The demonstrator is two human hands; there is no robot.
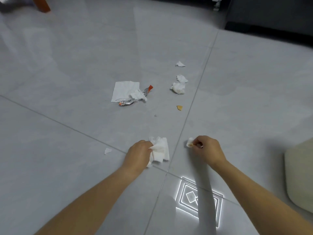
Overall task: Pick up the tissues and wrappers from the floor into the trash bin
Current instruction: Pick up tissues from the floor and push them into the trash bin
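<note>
Meanwhile, litter lies scattered over the glossy grey tiled floor (pixel 67 150), and both hands are already loaded, seemingly gathering several pieces before any trip to a bin. The left hand (pixel 138 152) is closed around a bunch of crumpled white tissues (pixel 160 150), which hang from its fingers just above the tiles. The right hand (pixel 205 149) is pinched shut on a small white tissue scrap (pixel 189 142) with a sliver of something orange at the fingertips. Further out wait a flat white tissue sheet (pixel 123 89) overlapped by a crinkled silver-and-orange foil wrapper (pixel 135 99), a row of three white tissue wads (pixel 178 87), a small tan crumb (pixel 179 107), and a tiny white shred (pixel 107 150) near the left hand. A pale rounded object (pixel 299 175) at the right edge may be the trash bin, though that cannot be told for certain.
</note>
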